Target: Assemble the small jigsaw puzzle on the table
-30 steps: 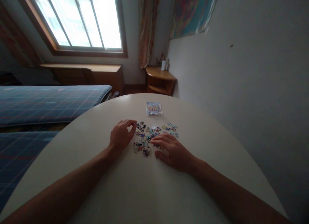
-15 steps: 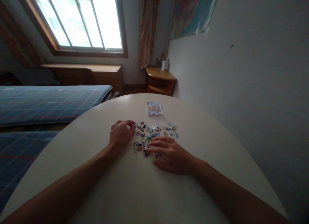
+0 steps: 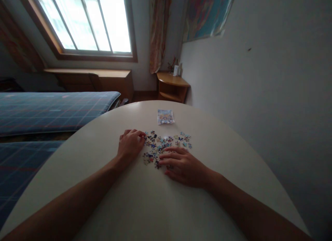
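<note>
Many small jigsaw puzzle pieces point(image 3: 155, 147), mostly blue, dark and pale, lie loose in a spread on the white round table point(image 3: 145, 203). At the left edge of the spread is my left hand point(image 3: 130, 143), its fingers curled and thumb and fingertips closed at a puzzle piece point(image 3: 145, 138). My right hand point(image 3: 184, 166) rests over the near right side of the pieces. Its fingers are stretched and a little apart, with the thumb lower down. Pieces under the palm and fingers are partly hidden.
Beyond the pieces lies a small square printed picture packet point(image 3: 165, 117). A bed with a plaid blue mattress point(image 3: 57, 111) stands left of the table. The wall point(image 3: 259, 95) runs along the right, and a corner shelf point(image 3: 173, 80) stands behind.
My left thumb and fingertips have come closer together at the pile's edge. My right hand's fingers and thumb have drawn in slightly over the pieces, and a few pieces near them have shifted.
</note>
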The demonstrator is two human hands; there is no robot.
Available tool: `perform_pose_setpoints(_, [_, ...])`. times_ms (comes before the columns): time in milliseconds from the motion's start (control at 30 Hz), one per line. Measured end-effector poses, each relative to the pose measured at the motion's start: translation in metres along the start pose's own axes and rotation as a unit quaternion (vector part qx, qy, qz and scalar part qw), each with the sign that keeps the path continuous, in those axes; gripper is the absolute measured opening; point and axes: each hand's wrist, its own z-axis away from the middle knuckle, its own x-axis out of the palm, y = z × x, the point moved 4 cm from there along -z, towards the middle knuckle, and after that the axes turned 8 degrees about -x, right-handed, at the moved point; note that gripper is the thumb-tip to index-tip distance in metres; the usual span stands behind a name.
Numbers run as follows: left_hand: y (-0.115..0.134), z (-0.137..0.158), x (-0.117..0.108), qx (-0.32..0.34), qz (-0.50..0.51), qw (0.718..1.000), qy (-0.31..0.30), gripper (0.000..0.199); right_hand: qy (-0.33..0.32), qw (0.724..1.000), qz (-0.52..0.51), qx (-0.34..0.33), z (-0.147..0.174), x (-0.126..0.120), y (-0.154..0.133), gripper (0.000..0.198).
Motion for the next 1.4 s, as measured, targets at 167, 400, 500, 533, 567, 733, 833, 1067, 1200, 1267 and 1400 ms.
perform_pose_setpoints(167, [-0.001, 0.000, 0.001, 0.005, 0.001, 1.000, 0.003, 0.019, 0.047, 0.998, 0.027, 0.013, 0.000, 0.000, 0.004, 0.012])
perform_pose_setpoints(400, [-0.004, 0.001, 0.003, 0.020, 0.024, 0.999, 0.019, 0.018, 0.080, 0.996, 0.036, 0.033, 0.001, -0.001, 0.008, 0.005])
perform_pose_setpoints(500, [0.002, 0.003, 0.000, 0.068, 0.072, 0.994, 0.042, 0.016, 0.087, 0.994, 0.038, 0.049, 0.002, -0.002, 0.008, 0.007])
perform_pose_setpoints(533, [0.005, 0.005, -0.002, 0.098, 0.094, 0.990, 0.047, 0.016, 0.090, 0.993, 0.041, 0.056, 0.002, -0.003, 0.008, 0.008])
perform_pose_setpoints(567, [0.009, 0.008, -0.003, 0.130, 0.114, 0.984, 0.051, 0.015, 0.095, 0.992, 0.044, 0.065, 0.002, -0.003, 0.009, 0.010])
perform_pose_setpoints(733, [0.031, 0.028, -0.011, 0.290, 0.172, 0.941, 0.038, 0.013, 0.123, 0.985, 0.045, 0.110, 0.003, -0.005, 0.012, 0.013])
perform_pose_setpoints(833, [0.042, 0.040, -0.015, 0.366, 0.179, 0.913, 0.014, 0.013, 0.144, 0.978, 0.021, 0.148, 0.004, -0.007, 0.014, 0.012])
perform_pose_setpoints(1067, [0.048, 0.045, -0.017, 0.423, 0.192, 0.886, 0.004, 0.014, 0.177, 0.964, -0.036, 0.196, 0.004, -0.008, 0.015, 0.008])
perform_pose_setpoints(1200, [0.048, 0.045, -0.018, 0.437, 0.203, 0.876, 0.007, 0.008, 0.179, 0.961, -0.061, 0.202, 0.004, -0.004, 0.015, 0.010])
perform_pose_setpoints(1267, [0.049, 0.045, -0.019, 0.441, 0.207, 0.873, 0.008, 0.007, 0.181, 0.959, -0.073, 0.205, 0.004, -0.004, 0.016, 0.009])
perform_pose_setpoints(1400, [0.050, 0.045, -0.020, 0.441, 0.205, 0.873, 0.003, 0.007, 0.185, 0.958, -0.078, 0.204, 0.004, -0.005, 0.016, 0.008])
